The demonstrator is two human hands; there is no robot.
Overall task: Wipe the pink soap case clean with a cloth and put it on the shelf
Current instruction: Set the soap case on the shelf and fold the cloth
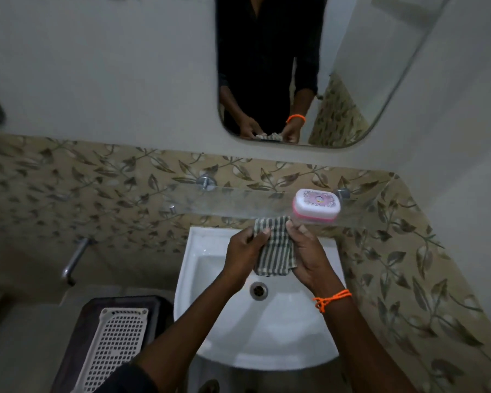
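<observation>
The pink soap case point(316, 205) sits on the glass shelf point(238, 199) above the sink point(210, 251), toward the shelf's right end, lid on and lying flat. Both my hands are over the basin, below and just left of it, with the striped cloth point(275, 248) between them. My left hand point(245, 251) is pinching the cloth's upper left edge with thumb and fingers, and my right hand point(306, 251) is closed along its right side, thumb near the top corner, so neither hand is free.

The case looks like thin moulded plastic, so I expect it to be light and stiff, with a smooth, glossy lid that could be slick, more so if there is soap film or water on it; the light is dim and I cannot tell whether it is wet. Its rounded corners offer little to catch on. I would take it across the short sides, fingers on the pink base below the lid seam, because gripping the white lid alone might lift it off. The cloth is soft and limp and will drape round the case, which should help my grip. The shelf is glass, so any setting down ought to be gentle and flat, well in from the front edge.
</observation>
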